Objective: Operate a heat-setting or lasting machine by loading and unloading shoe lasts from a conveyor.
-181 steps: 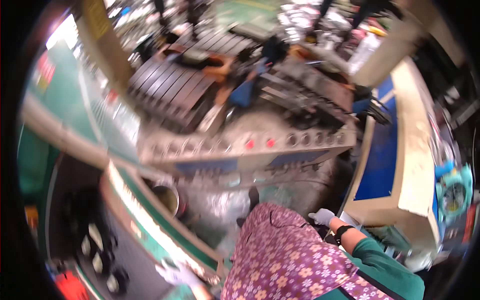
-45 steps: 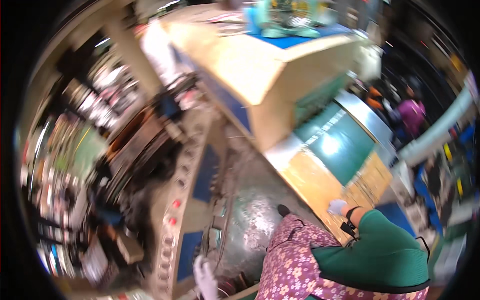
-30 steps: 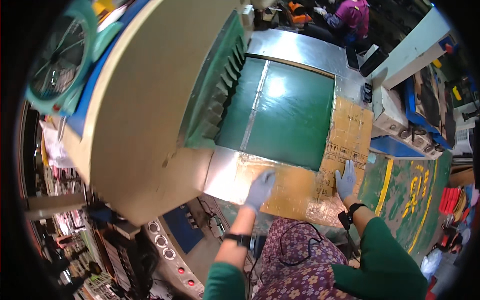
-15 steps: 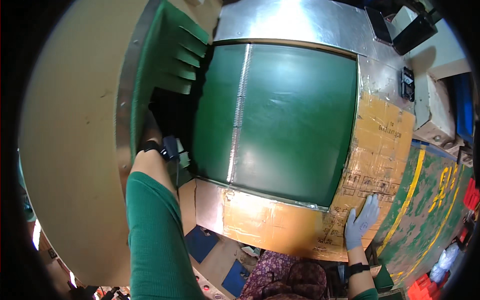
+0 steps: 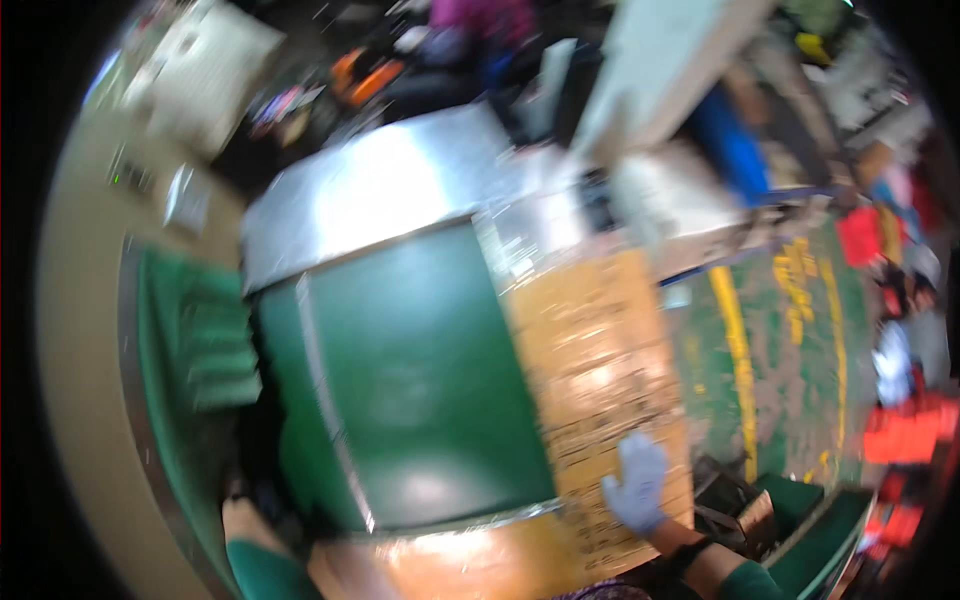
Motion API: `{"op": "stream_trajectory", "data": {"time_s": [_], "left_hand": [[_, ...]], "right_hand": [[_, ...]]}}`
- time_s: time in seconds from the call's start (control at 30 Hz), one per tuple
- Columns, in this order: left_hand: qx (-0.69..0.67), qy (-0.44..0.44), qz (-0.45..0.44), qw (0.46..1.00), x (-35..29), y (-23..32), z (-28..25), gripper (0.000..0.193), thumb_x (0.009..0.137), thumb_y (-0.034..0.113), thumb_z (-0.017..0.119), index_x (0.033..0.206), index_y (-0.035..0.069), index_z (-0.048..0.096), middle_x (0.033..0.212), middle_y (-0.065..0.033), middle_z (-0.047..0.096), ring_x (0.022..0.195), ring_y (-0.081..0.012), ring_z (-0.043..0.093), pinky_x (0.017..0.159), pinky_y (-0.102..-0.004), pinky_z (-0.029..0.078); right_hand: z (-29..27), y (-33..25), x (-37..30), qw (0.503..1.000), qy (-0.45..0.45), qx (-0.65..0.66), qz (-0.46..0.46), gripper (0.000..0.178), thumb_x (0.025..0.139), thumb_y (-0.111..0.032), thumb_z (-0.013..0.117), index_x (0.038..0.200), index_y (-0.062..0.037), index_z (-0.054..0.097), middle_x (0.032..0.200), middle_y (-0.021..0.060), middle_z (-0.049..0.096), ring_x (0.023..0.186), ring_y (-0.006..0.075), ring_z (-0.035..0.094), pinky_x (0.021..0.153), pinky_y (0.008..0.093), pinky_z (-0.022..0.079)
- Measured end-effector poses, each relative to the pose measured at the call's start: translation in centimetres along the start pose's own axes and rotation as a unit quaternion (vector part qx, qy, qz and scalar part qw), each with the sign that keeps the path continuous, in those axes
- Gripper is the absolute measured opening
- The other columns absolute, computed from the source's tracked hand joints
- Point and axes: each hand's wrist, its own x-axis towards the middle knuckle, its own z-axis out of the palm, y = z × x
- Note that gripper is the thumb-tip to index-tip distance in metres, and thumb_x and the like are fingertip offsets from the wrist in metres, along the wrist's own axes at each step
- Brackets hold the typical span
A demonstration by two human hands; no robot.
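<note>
The reach looked made, its outcome unseen: the left forearm (image 5: 252, 528) met a dark gap by green flaps (image 5: 215, 340), hand hidden, grip untellable, while the right hand (image 5: 640, 482) lay fingers outstretched on cardboard (image 5: 595, 330), green belt (image 5: 420, 350) left of them.

- motion blur smears the whole view, softening even the gloved right hand (image 5: 640, 485)
- white glare on the metal plate (image 5: 375, 190); paler sheen low on the green panel (image 5: 430, 360)
- deep shadow beneath the green flaps (image 5: 215, 350)
- edges bend toward a black rim
</note>
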Motion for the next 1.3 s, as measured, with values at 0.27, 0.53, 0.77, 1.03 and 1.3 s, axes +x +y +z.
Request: {"op": "stream_trajectory", "data": {"time_s": [0.27,0.53,0.77,1.03,1.3], "left_hand": [[-0.801,-0.235,0.129,0.535,-7.0,22.9,-1.3,0.044,0.097,0.044,0.056,0.122,0.008,0.061,0.114,-0.0121,0.062,0.111,-0.0226,0.056,0.091,-0.036,0.046],[-0.743,-0.157,0.226,0.61,-31.7,26.8,3.3,0.039,0.087,0.025,0.075,0.115,0.0,0.066,0.102,-0.0066,0.066,0.095,-0.0201,0.061,0.086,-0.0342,0.05],[-0.658,-0.218,0.361,0.623,-43.0,18.8,15.9,0.087,0.074,0.007,0.087,0.148,-0.002,0.041,0.138,-0.0102,0.055,0.124,-0.0218,0.053,0.106,-0.0362,0.044],[-0.588,-0.005,0.289,0.755,-56.3,5.2,22.6,0.083,0.079,0.05,0.081,0.141,0.004,0.051,0.124,-0.0116,0.067,0.114,-0.0263,0.06,0.101,-0.0383,0.045],[-0.56,0.499,-0.232,0.62,-83.7,-1.8,32.7,0.048,0.089,0.016,0.064,0.135,0.003,0.057,0.129,-0.0193,0.062,0.121,-0.0341,0.058,0.107,-0.041,0.042]], "right_hand": [[-2.5,1.2,-2.6,0.995,0.064,-0.077,0.022,0.066,0.093,-0.045,0.053,0.144,-0.0035,0.045,0.149,0.0173,0.045,0.139,0.0309,0.041,0.112,0.05,0.029],[-6.0,-4.5,0.5,0.992,-0.082,0.058,0.076,0.076,0.095,-0.053,0.056,0.151,-0.0067,0.037,0.155,0.0194,0.036,0.144,0.0351,0.035,0.115,0.049,0.03],[-10.0,-17.3,-1.5,0.616,-0.648,0.419,-0.16,0.093,0.087,-0.042,0.077,0.156,-0.0017,0.028,0.157,0.0133,0.037,0.145,0.0211,0.032,0.118,0.0385,0.03],[-9.4,-30.5,-16.1,0.615,-0.664,0.425,-0.021,0.062,0.084,-0.013,0.07,0.14,0.0017,0.047,0.133,0.0136,0.058,0.12,0.0245,0.058,0.101,0.0363,0.05],[-4.4,-41.7,-29.1,0.504,-0.767,0.373,-0.137,0.049,0.092,-0.019,0.05,0.134,0.0063,0.055,0.134,0.0178,0.06,0.122,0.0271,0.06,0.108,0.0399,0.048]]}}
